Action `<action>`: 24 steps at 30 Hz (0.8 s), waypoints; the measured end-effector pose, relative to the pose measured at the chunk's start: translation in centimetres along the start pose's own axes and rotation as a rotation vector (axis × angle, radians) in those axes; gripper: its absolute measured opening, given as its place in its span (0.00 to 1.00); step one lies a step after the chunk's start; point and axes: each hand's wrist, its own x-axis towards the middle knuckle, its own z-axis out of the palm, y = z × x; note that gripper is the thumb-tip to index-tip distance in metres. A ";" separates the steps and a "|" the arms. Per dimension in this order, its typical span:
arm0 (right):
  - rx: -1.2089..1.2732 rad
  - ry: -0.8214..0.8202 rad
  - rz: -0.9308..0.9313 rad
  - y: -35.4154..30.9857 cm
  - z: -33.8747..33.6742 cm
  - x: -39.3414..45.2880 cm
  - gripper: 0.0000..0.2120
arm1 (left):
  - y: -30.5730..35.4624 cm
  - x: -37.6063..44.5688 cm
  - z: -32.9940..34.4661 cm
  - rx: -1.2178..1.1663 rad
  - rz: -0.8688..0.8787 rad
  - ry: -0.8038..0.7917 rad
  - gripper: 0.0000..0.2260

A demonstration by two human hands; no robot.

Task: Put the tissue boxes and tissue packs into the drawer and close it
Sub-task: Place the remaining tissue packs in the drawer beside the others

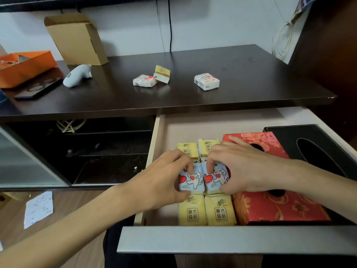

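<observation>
The drawer (231, 240) stands pulled open at lower right. Inside lie several yellow tissue packs (220, 210), a red floral tissue box (278, 207) and a black tissue box (316, 144). My left hand (164, 180) grips a white heart-print tissue pack (192, 179) in the drawer's middle row. My right hand (243, 167) grips a second heart-print pack (214, 178) right beside it. On the dark tabletop rest two white heart-print packs (144, 81) (206, 81) and a yellow pack (162, 74) leaning on the left one.
An open cardboard box (77, 39), an orange box (25, 66), a white handheld device (77, 75) and a black flat object (36, 89) sit at the tabletop's left. Dark open shelves (108, 151) lie left of the drawer. A paper sheet (38, 208) lies on the wooden floor.
</observation>
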 end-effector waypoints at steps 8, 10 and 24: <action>0.067 0.007 -0.029 0.2 -0.6 0.1 0.16 | 0.3 0.5 -0.2 0.086 0.009 -0.011 0.20; 0.197 0.057 -0.053 0.7 -1.5 0.3 0.13 | 0.6 0.4 -1.0 0.052 0.007 0.011 0.17; 0.410 0.702 0.280 9.0 -7.4 15.9 0.09 | -12.4 13.0 -10.0 0.003 -0.395 0.549 0.19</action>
